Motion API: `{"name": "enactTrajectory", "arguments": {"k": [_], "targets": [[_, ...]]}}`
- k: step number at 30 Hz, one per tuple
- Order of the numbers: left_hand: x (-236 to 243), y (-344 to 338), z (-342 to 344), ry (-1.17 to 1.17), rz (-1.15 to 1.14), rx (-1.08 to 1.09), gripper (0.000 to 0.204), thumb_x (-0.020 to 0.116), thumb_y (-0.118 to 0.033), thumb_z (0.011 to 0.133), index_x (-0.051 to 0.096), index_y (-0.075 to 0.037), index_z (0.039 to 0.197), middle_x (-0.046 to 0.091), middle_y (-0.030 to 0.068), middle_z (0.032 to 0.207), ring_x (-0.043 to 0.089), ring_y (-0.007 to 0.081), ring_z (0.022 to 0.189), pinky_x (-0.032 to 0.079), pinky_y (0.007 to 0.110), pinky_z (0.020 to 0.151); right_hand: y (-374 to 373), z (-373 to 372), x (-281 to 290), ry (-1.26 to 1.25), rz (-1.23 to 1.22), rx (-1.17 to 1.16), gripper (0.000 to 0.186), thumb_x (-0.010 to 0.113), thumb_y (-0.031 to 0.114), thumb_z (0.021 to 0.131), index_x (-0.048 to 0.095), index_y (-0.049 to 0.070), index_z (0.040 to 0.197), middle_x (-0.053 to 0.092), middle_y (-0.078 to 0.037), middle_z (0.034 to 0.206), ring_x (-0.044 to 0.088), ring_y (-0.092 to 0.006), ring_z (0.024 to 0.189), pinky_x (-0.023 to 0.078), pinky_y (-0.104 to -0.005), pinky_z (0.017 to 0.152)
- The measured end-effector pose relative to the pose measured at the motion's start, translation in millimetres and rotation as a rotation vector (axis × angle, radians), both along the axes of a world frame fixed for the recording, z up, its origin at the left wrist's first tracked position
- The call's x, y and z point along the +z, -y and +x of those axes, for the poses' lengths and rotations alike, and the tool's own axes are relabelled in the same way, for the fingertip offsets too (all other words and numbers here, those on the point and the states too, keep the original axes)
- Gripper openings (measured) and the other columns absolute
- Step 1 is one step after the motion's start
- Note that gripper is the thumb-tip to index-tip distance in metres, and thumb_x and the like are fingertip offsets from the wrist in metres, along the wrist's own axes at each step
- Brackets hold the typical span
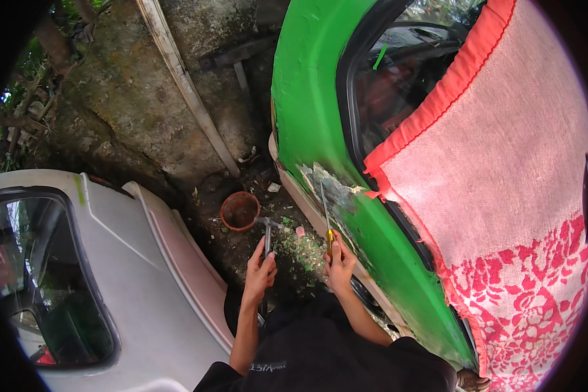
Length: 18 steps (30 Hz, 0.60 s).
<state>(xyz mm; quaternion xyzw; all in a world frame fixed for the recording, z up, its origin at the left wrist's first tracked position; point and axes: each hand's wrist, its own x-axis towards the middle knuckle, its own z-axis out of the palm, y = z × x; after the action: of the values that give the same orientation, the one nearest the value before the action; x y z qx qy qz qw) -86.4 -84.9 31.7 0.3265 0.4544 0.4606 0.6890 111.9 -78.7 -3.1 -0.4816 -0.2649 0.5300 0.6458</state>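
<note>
My left hand [259, 273] is closed round the handle of a hammer [268, 228], its metal head up above the fist. In my right hand [339, 266] is a screwdriver [330, 236] with a yellow handle. Its long thin shaft points away from me, and the tip lies over a bare grey patch [338, 195] where paint has come off the green car body [398, 255]. Whether the tip touches the metal I cannot tell. The hammer is apart from the screwdriver, to its left.
A silver-grey car [137, 261] stands close on the left. A pink towel-like cloth [496, 176] with a red edge covers part of the green car. Between the cars, a brown pot [240, 210] stands among paint chips [300, 251]. A wooden plank [189, 88] leans beyond.
</note>
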Motion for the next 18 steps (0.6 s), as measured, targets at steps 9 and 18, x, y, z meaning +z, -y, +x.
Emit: {"name": "enactTrajectory", "arguments": {"k": [9, 18], "targets": [[-1, 0, -2, -0.014, -0.016, -0.003, 0.06, 0.052, -0.015, 0.101, 0.024, -0.014, 0.155, 0.03, -0.0077, 0.064, 0.026, 0.0017, 0.048, 0.019, 0.02, 0.04, -1, 5, -25, -0.051, 0.013, 0.008, 0.041, 0.05, 0.028, 0.103, 0.052, 0.008, 0.139, 0.049, -0.002, 0.064, 0.031, -0.0043, 0.041, 0.026, -0.0212, 0.038], [0, -2, -4, -0.015, -0.01, 0.01, 0.06, 0.052, -0.014, 0.101, 0.025, -0.014, 0.154, 0.03, -0.0083, 0.063, 0.026, 0.0015, 0.048, 0.019, 0.02, 0.04, -3, -1, -32, -0.247, -0.044, 0.072, 0.036, 0.047, 0.033, 0.104, 0.062, 0.002, 0.115, 0.044, 0.001, 0.061, 0.032, -0.005, 0.039, 0.028, -0.0228, 0.038]]}}
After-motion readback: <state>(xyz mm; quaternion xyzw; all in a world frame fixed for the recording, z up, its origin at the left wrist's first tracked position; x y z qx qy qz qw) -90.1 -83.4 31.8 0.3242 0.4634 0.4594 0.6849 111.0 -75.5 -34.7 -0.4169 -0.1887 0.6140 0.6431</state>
